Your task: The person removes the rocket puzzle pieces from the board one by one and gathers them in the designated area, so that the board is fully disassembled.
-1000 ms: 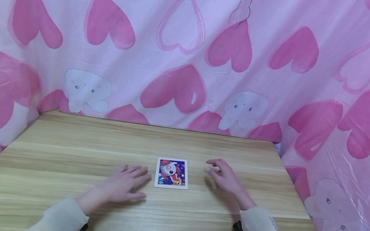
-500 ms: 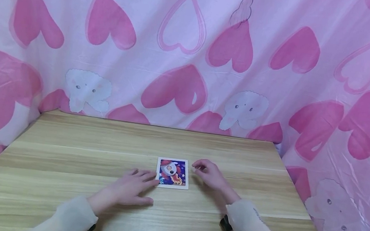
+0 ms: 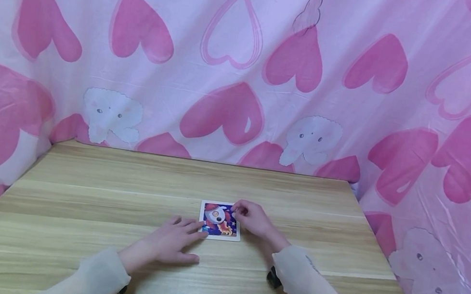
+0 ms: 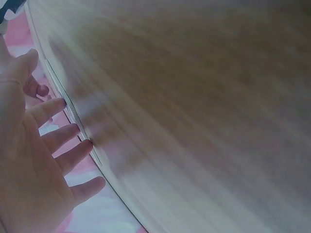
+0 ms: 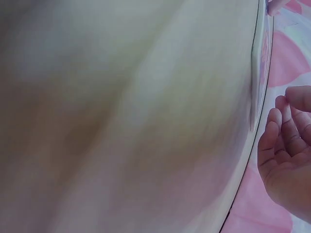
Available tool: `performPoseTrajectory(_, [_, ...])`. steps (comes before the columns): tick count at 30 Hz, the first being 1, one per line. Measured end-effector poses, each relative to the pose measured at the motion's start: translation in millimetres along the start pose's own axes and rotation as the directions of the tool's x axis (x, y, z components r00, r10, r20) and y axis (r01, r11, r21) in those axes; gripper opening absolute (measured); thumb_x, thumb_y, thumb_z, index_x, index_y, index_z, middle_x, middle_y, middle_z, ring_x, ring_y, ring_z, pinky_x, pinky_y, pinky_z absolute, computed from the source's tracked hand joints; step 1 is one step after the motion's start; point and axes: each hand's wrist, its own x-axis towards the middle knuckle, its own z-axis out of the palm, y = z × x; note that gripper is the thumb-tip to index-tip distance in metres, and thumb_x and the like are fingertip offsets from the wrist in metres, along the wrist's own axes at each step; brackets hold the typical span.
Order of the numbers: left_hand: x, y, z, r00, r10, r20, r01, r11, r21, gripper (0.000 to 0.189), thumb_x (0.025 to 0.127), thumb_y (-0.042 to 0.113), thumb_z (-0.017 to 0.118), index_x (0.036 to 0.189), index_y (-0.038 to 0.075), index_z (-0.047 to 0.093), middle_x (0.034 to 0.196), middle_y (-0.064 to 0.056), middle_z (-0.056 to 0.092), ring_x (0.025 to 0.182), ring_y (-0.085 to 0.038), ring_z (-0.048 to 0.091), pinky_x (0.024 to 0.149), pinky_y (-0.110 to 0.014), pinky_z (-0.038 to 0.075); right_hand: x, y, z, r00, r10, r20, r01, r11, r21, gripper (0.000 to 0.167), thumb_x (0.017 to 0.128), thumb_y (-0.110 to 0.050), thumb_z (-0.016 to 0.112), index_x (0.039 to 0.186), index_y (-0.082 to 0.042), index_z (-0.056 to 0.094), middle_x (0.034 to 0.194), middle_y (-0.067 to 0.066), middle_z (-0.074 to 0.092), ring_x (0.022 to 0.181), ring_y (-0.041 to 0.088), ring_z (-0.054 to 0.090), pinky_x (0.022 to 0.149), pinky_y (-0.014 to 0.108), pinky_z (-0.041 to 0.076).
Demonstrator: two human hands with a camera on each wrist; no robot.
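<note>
A small picture board (image 3: 216,220) with a white border lies flat at the middle of the table. Its dark blue print carries stars, a flame and a red-and-white cartoon shape. My left hand (image 3: 172,241) is spread palm down at its left edge, with fingertips over the lower left corner. From the other side my right hand (image 3: 255,219) overlaps the upper right corner, its thumb and forefinger close together and nothing visible between them. In the right wrist view the right hand (image 5: 286,155) has loosely bent fingers above the board's thin edge (image 5: 253,82).
The wood-grain table (image 3: 127,173) stretches out on all sides of the board. Behind it and along both sides hangs a pink curtain (image 3: 231,35) printed with hearts and white cartoon animals. A dark band (image 3: 274,277) shows under the right wrist.
Both hands have moved inward over the board: the left a little to the right, the right clearly leftward. The right thumb and forefinger have drawn closer together. The board lies where it was.
</note>
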Motion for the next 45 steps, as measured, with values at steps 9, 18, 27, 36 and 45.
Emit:
performPoseTrajectory(9, [1.4, -1.6, 1.5, 1.000, 0.011, -0.005, -0.011, 1.000, 0.014, 0.066, 0.081, 0.061, 0.042, 0.131, 0.018, 0.043, 0.136, -0.010, 0.036, 0.123, -0.031, 0.030, 0.095, -0.055, 0.020, 18.3, -15, 9, 0.998, -0.019, 0.053, 0.022, 0.998, -0.063, 0.013, 0.084, -0.005, 0.056, 0.096, -0.006, 0.061, 0.079, -0.002, 0.054, 0.074, 0.013, 0.050, 0.067, 0.027, 0.044])
performPoseTrajectory(18, [1.9, -1.5, 1.9, 1.000, 0.019, -0.014, -0.019, 1.000, 0.005, 0.065, 0.081, 0.060, 0.044, 0.131, 0.018, 0.044, 0.135, -0.009, 0.036, 0.123, -0.030, 0.030, 0.095, -0.055, 0.020, 33.4, -19, 20, 0.994, -0.047, 0.098, 0.055, 0.995, -0.082, 0.015, 0.081, -0.002, 0.058, 0.093, -0.009, 0.062, 0.083, 0.001, 0.058, 0.074, 0.010, 0.051, 0.067, 0.024, 0.044])
performPoseTrajectory(27, [2.4, -1.5, 2.9, 0.999, 0.026, -0.024, -0.025, 1.000, 0.014, 0.064, 0.082, 0.059, 0.044, 0.130, 0.018, 0.045, 0.135, -0.009, 0.037, 0.122, -0.030, 0.031, 0.095, -0.055, 0.020, 44.9, -22, 30, 0.989, -0.079, 0.128, 0.102, 0.977, -0.185, 0.017, 0.079, -0.003, 0.062, 0.095, -0.010, 0.062, 0.083, -0.004, 0.057, 0.077, 0.010, 0.051, 0.071, 0.024, 0.043])
performPoseTrajectory(36, [2.4, -0.5, 1.6, 1.000, 0.019, -0.019, -0.019, 1.000, 0.006, 0.065, 0.081, 0.059, 0.045, 0.130, 0.017, 0.045, 0.135, -0.009, 0.036, 0.122, -0.030, 0.031, 0.095, -0.056, 0.021, 51.9, -23, 33, 0.981, -0.053, 0.188, 0.115, 0.936, -0.334, 0.023, 0.079, -0.007, 0.062, 0.101, -0.013, 0.061, 0.088, -0.003, 0.051, 0.080, 0.009, 0.049, 0.074, 0.024, 0.042])
performPoseTrajectory(45, [3.4, -1.7, 1.0, 0.999, 0.034, -0.033, -0.035, 0.999, -0.011, 0.061, 0.081, 0.056, 0.047, 0.127, 0.016, 0.048, 0.134, -0.010, 0.038, 0.122, -0.031, 0.031, 0.094, -0.056, 0.022, 55.5, -29, 33, 0.974, -0.022, 0.226, 0.113, 0.911, -0.396, 0.025, 0.079, -0.009, 0.063, 0.103, -0.016, 0.059, 0.089, -0.003, 0.048, 0.082, 0.011, 0.050, 0.075, 0.026, 0.042])
